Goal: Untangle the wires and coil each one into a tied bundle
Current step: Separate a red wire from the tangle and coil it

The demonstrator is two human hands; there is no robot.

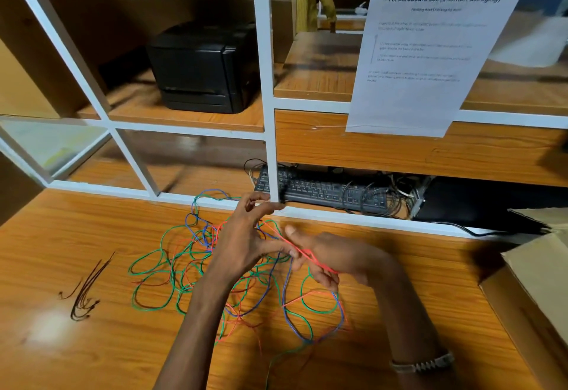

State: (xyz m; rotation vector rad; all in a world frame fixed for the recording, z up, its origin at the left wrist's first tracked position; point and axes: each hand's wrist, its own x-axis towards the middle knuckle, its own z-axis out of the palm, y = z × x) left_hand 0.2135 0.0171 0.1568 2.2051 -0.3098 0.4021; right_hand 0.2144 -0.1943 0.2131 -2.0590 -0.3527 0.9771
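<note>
Right hand (322, 259) grip pinches red wire (304, 253); wire runs far-left across left hand (246, 236), fingers spread, into tangle (199, 266) on counter (76, 236).

Wood-grain counter (76, 251); white-framed shelving (266, 82) behind it. Black printer (203, 67) in shelving's left bay, keyboard (322, 188) in its lowest bay, paper notice (430, 51) hung on its right.

The hanging paper sheet (430, 51) reads "Fill Cardboard Box (Internal Packaging)" under "223"; its smaller print is illegible.
</note>
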